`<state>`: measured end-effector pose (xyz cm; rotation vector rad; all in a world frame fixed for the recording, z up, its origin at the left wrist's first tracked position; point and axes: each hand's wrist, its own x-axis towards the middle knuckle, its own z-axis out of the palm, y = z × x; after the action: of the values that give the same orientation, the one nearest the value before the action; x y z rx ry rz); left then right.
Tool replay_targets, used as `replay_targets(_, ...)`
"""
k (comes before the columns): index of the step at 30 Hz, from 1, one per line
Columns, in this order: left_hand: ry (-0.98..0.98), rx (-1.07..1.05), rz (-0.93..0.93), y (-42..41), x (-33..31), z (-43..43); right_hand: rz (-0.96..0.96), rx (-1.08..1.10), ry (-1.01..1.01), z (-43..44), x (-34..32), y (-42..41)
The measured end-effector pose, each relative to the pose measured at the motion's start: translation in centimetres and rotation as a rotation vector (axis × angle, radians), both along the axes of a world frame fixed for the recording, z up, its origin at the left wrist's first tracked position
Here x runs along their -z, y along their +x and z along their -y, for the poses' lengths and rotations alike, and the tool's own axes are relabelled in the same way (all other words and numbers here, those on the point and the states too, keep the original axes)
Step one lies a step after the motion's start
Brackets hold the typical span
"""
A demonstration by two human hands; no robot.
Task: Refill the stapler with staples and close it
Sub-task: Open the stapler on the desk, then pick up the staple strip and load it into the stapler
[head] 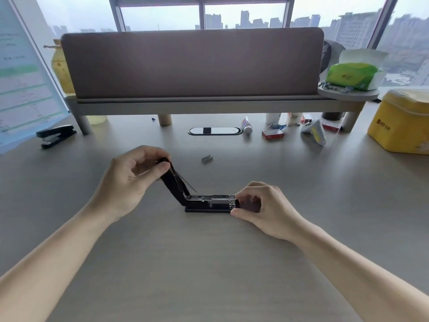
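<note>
A second black stapler point(56, 135) lies shut at the far left of the desk point(209, 263), beside a leaning printed sheet point(23, 84). A brown divider panel point(192, 63) stands on a raised shelf point(209, 105) across the back. On the shelf's round right end sits a green tissue pack point(351, 75). Below it are a small red box point(273, 134), a tube point(246, 125) and a white game controller point(315, 133). A yellow bag point(402, 120) rests at the far right
</note>
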<state>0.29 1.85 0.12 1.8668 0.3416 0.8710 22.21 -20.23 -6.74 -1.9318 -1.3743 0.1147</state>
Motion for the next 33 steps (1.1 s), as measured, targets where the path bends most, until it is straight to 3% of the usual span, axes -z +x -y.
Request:
replay_targets(6, 0.036, -0.028, -0.289, -3.7, 1.9, -3.4, 0.008, 0.005, 0.003, 0.0, 0.1, 0.1)
replay_targets(9, 0.123, -0.006, -0.474, -4.2, 1.9, -3.9, 0.008, 0.005, -0.004, -0.1, 0.1, 0.1)
replay_targets(13, 0.335, -0.025, -0.619, -3.2, 1.1, -3.8, 0.004, 0.006, -0.005, -0.1, 0.1, 0.2)
replay_targets(17, 0.411, -0.036, -0.741, -2.9, 1.0, -3.7, 0.012, 0.008, -0.006, 0.0, 0.0, 0.2)
replay_targets(28, 0.374, -0.021, -0.747, -3.0, 2.1, -4.0, 0.031, 0.014, -0.033, 0.0, 0.0, 0.2)
replay_targets(31, 0.296, 0.034, -0.751, -2.8, 1.5, -4.0, 0.002, -0.003, -0.071, 0.4, -0.2, 0.4)
replay_targets(33, 0.177, 0.053, -0.648, -1.9, 0.4, -4.0, -0.030, -0.016, -0.048, 0.5, -1.0, 0.8)
